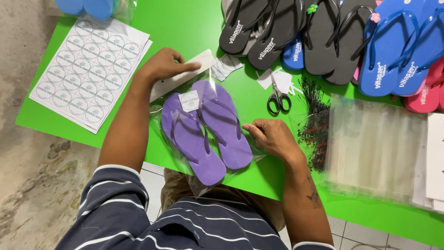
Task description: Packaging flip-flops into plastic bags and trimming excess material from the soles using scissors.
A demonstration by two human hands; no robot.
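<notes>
Left hand (162,66) fingers grip a white card strip (182,76), partly covering it. Right hand (273,136) fingers pinch the clear bag (252,99) around the purple flip-flops (206,129), whose heels overhang the counter's (194,28) near edge.

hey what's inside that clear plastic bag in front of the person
A pair of purple flip-flops lies side by side inside the clear bag, with a small white label near the top. Their undersides are hidden.
</notes>
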